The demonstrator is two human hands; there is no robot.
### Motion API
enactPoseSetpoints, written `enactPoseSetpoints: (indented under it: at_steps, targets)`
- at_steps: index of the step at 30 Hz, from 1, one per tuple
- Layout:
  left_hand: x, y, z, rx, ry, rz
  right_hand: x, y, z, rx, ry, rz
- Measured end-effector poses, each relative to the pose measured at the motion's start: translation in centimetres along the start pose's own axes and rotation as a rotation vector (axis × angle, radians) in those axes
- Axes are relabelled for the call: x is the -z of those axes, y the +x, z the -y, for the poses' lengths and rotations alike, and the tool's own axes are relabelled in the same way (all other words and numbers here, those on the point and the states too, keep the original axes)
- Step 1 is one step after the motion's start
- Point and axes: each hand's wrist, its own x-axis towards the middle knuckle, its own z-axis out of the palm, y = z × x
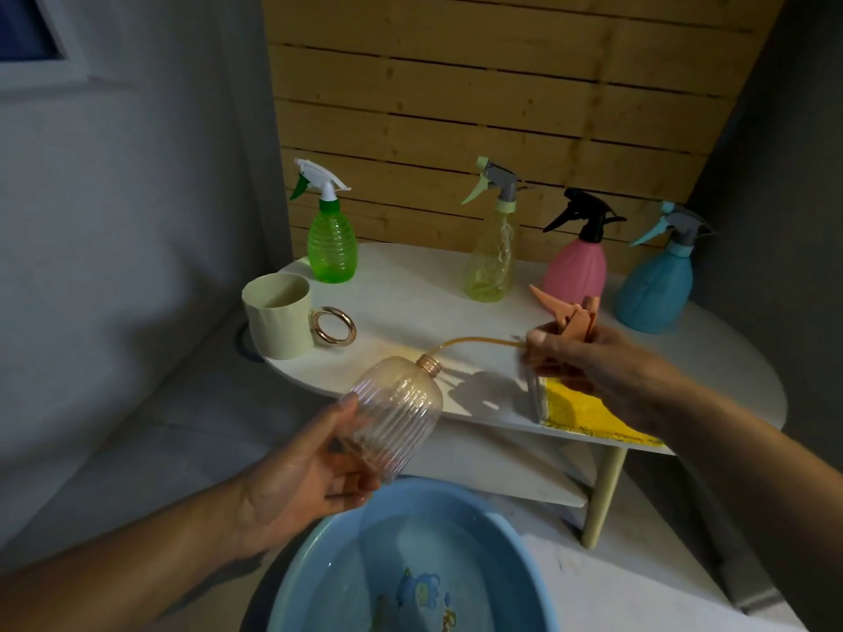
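A white table [410, 285] stands against a slatted wood wall, with a blue basin [319, 535] below. The left hand [301, 485] wraps its fingers round the ribbed bottle [397, 417], whose neck tilts up and to the right. From that neck the dip tube [479, 343] runs right to the spray head [575, 314], gripped in the right hand [588, 362]'s curled fingers.

You face a low white oval table [410, 307] with a pale lower shelf [502, 472] beneath it and a round cream leg [603, 494] under its right end. Behind the table rises a panel of pale pine boards [502, 84], laid crosswise with dark gaps between them. To your left runs a smooth grey-white wall [137, 221], and high in its corner you see part of a white-framed window [27, 29] with a dark blue pane. To your right a darker grey wall [789, 143] slants away. The floor [616, 586] is pale and mottled. The room is dim, with a warm patch of light on the near table top.
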Motion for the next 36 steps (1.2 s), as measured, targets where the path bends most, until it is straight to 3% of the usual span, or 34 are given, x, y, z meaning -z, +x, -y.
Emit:
enactPoseSetpoints:
  at_steps: [4,8,13,16,23,30,33,36]
  targets:
    - [0.3,0.3,0.6,-0.048,-0.076,0.018,0.3,1.2,-0.2,-0.108,0.095,-0.149]
    - [0.4,0.2,1.2,-0.038,-0.045,0.047,-0.3,2.1,-1.1,-0.208,0.057,-0.145]
    - [0.9,0.2,1.5,-0.066,0.033,0.049,-0.7,2.3,-1.9,-0.157,-0.029,-0.190]
    - [0.9,0.1,1.4,-0.086,0.063,0.065,-0.8,2.4,-1.9,-0.087,-0.061,-0.330]
    - [0.5,0.2,0.4,-0.142,0.138,0.174,0.0,3.8,-2.9,-0.098,-0.666,-0.424]
    - [0.4,0.3,0.0,-0.161,0.193,0.171,0.1,3.9,-2.6,-0.110,-0.818,-0.454]
    - [0.4,0.1,-0.1,-0.169,0.215,0.178,-0.6,3.5,-1.3,0.059,-0.797,-0.524]
    - [0.6,-0.4,0.0,-0.180,0.262,0.209,-3.1,3.2,1.5,0.326,-0.539,-0.439]
